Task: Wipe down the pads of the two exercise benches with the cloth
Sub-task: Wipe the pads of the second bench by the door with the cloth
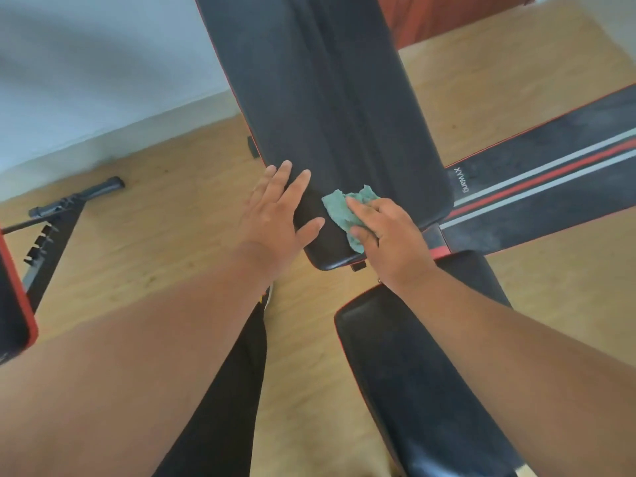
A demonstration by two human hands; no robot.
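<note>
I'm seeing the right hand [389, 235] pinching the green cloth [347, 210] against the back pad [309, 98] near its lower edge (left hand [275, 215] lying flat, fingers spread, beside it); the seat pad [423, 373] and a striped mat [550, 187] are crowding the right side.

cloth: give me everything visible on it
The cloth is a small teal-green rag, soft and nappy-looking, crumpled rather than folded. It lies on the near end of the long black back pad, pressed down under the right hand, whose fingers cover its right part. The left hand rests beside it, apart.
</note>
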